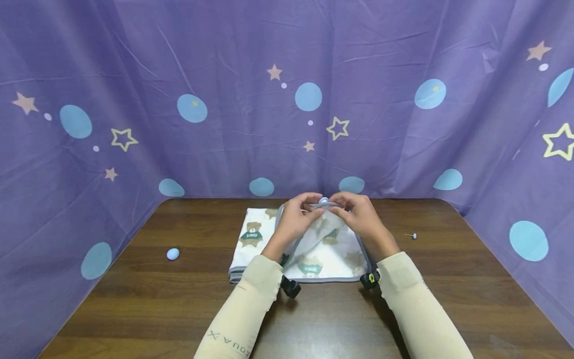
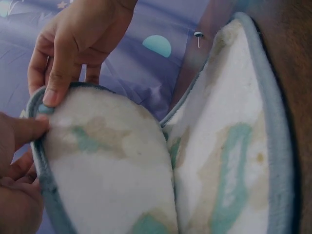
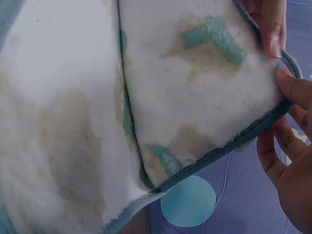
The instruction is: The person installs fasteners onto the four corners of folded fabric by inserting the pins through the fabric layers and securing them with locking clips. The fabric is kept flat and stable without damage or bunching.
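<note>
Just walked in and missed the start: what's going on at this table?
A person's left hand and right hand pinch the raised edge of a folded bear-print cloth. A pale round piece shows between the hands; whether it is fastened to the cloth, I can't tell. The rest lies on the wooden table, with a light-blue knob to the left and a pin to the right.

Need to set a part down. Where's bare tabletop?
Left: tabletop between the pale blue oval piece and the bear-print cloth. Right: a wide patch beyond the right sleeve, nearer the wearer than the round-headed pin. Crowded: centre, where left hand and right hand hold up the cloth's edge.
</note>
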`<state>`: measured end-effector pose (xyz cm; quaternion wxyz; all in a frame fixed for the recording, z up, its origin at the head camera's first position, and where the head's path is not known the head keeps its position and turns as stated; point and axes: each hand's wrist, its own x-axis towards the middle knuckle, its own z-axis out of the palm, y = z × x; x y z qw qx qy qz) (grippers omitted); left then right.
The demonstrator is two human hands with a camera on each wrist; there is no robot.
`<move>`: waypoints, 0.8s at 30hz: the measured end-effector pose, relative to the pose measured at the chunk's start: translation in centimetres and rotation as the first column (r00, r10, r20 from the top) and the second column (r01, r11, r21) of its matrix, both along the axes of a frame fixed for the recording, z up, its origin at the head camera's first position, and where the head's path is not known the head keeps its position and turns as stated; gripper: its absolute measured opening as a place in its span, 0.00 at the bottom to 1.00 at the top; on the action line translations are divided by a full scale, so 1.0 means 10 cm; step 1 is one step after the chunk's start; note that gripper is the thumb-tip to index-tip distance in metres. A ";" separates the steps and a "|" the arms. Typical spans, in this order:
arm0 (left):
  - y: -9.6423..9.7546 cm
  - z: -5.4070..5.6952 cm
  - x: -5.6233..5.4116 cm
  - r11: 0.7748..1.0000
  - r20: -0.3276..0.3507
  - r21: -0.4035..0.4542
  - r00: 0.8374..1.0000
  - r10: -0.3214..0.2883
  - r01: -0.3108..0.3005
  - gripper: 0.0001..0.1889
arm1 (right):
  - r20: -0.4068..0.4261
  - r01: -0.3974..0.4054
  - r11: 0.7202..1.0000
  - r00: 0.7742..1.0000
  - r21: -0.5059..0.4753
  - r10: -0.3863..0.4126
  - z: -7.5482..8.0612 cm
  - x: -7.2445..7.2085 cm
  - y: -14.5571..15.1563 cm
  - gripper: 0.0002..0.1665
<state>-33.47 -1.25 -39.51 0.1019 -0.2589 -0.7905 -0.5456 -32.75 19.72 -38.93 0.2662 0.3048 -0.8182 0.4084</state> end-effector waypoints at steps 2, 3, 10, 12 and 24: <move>0.01 0.01 0.00 0.999 -0.039 -0.025 0.999 0.032 -0.033 0.19 | 0.019 0.001 1.000 1.000 0.006 -0.001 0.00 0.00 0.00 0.09; 0.01 0.02 0.00 0.999 -0.054 -0.028 0.998 0.044 -0.046 0.18 | 0.031 -0.003 1.000 1.000 0.009 0.002 0.01 0.00 0.01 0.09; -0.10 0.04 -0.04 0.995 -0.046 -0.002 0.994 0.104 -0.104 0.15 | 0.131 0.018 0.999 0.991 0.048 -0.024 0.03 0.00 0.06 0.10; -0.16 0.02 -0.07 0.991 -0.034 0.017 0.991 0.132 -0.132 0.15 | 0.158 0.025 0.998 0.987 0.052 -0.033 0.04 0.01 0.09 0.10; -0.51 -0.08 -0.21 0.974 0.076 -0.010 0.971 0.226 -0.226 0.11 | 0.156 0.077 0.993 0.983 0.094 -0.091 0.13 0.06 0.36 0.09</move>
